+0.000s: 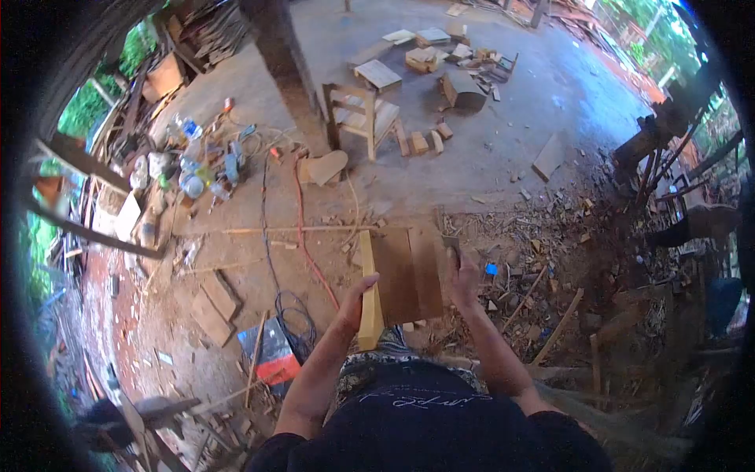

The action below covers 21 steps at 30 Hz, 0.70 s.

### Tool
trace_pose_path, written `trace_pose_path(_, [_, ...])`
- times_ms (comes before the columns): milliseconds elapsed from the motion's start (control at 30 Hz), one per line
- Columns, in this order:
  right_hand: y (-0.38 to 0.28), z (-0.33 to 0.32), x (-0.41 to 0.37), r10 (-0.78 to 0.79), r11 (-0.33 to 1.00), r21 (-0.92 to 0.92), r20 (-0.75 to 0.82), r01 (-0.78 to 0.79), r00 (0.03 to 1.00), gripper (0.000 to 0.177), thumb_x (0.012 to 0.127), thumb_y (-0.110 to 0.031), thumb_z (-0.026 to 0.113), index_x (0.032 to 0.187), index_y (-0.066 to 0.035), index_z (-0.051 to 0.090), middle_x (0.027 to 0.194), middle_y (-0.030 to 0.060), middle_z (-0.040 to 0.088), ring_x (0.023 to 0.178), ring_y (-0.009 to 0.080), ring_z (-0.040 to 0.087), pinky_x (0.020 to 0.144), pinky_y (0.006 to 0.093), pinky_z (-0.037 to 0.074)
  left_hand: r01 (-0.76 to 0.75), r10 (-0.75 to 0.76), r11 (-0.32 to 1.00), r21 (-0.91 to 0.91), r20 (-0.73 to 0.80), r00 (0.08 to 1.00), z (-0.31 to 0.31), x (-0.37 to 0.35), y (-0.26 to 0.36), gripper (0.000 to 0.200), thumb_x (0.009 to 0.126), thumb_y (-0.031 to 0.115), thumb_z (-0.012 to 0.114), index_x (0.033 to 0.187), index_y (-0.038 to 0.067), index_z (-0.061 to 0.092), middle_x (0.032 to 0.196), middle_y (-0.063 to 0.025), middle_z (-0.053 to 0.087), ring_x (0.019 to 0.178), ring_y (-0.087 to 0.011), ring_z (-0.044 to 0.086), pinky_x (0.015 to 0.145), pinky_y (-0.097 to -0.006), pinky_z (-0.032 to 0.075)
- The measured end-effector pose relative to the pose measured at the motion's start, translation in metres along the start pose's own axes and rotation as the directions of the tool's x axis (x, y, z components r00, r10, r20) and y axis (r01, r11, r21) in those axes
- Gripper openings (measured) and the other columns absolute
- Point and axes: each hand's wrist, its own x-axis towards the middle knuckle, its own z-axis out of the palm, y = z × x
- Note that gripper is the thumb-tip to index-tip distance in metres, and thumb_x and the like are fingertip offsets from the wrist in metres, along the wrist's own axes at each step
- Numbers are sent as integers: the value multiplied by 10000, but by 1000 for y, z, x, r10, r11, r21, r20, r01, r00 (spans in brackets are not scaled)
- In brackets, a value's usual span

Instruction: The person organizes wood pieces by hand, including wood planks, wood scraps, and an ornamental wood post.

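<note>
In front of my body is a brown wooden panel (pixel 405 271) with a seam down it and a pale yellow wooden edge piece (pixel 369 275) along its left side. My left hand (pixel 360 303) is closed round that pale edge, the thumb lying on top. My right hand (pixel 464 279) is at the panel's right side, fingers closed on a small flat grey-brown piece (pixel 451 243). What kind of piece it is I cannot make out. Whether the right hand also touches the panel is not clear.
A small wooden chair (pixel 366 118) stands by a wooden post (pixel 291 75). Wooden parts (pixel 425 59) lie beyond it. Bottles and bags (pixel 197 169) are heaped at left. A red cord (pixel 301 228) crosses the floor, and wood scraps (pixel 543 236) litter the right side.
</note>
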Motion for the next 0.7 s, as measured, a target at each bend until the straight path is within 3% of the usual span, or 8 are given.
trace_pose_path(67, [8,2,74,-171,981,-113,-108,159,979,335,946,-259,477,1210,-65,549,1060,146,587,883,246,582,735,379,461,10,-9,999,46,-21,1000,23,59,28,552,815,399,600,1204,19,499,1064,-130,598,910,-251,615,799,-361,513])
trace_pose_path(133, [23,15,141,-404,775,-520,31,360,914,376,906,-174,493,1269,-80,502,1248,166,503,1114,322,509,912,418,410,-73,99,966,249,-92,991,46,114,59,538,814,362,604,1187,-12,499,1062,-130,598,919,-251,615,824,-374,505])
trace_pose_path(167, [40,22,175,-401,768,-516,77,380,913,408,887,-167,497,1287,-85,483,1294,162,470,1188,335,447,973,435,359,-148,214,897,418,-117,970,59,145,82,534,816,341,601,1189,-25,493,1078,-132,597,940,-251,613,847,-383,499])
trace_pose_path(267, [65,11,251,-304,740,-533,277,410,911,486,845,-180,502,1318,-86,449,1385,168,392,1296,344,354,1045,451,295,-56,57,990,128,-10,998,126,203,166,537,824,332,577,1211,-27,476,1087,-147,593,957,-261,611,870,-399,498])
trace_pose_path(333, [50,-10,278,-323,742,-479,357,469,876,491,829,-171,496,1309,-73,457,1373,176,405,1288,345,364,1037,455,308,-106,107,988,116,-4,994,165,240,221,541,828,335,571,1218,-27,470,1086,-147,593,957,-263,611,874,-397,496])
trace_pose_path(500, [74,-32,386,-355,744,-458,346,487,869,537,750,-131,552,1274,-42,480,1338,185,438,1260,357,393,1019,455,334,14,-24,997,79,130,991,202,366,293,541,836,344,560,1225,-19,462,1080,-139,595,943,-257,612,857,-393,499])
trace_pose_path(600, [89,-55,524,-349,758,-494,243,425,905,549,735,-130,570,1267,-30,478,1333,186,440,1271,372,372,1023,449,333,-73,35,984,165,222,975,256,426,327,533,837,348,561,1215,-16,469,1051,-126,599,911,-246,615,809,-398,512])
trace_pose_path(700, [111,-74,622,-327,783,-500,174,369,929,548,699,-73,584,1238,-28,496,1303,188,462,1259,382,383,1021,443,338,-17,-6,978,206,111,994,285,510,346,504,841,346,560,1193,-6,483,999,-107,600,883,-228,614,779,-388,513])
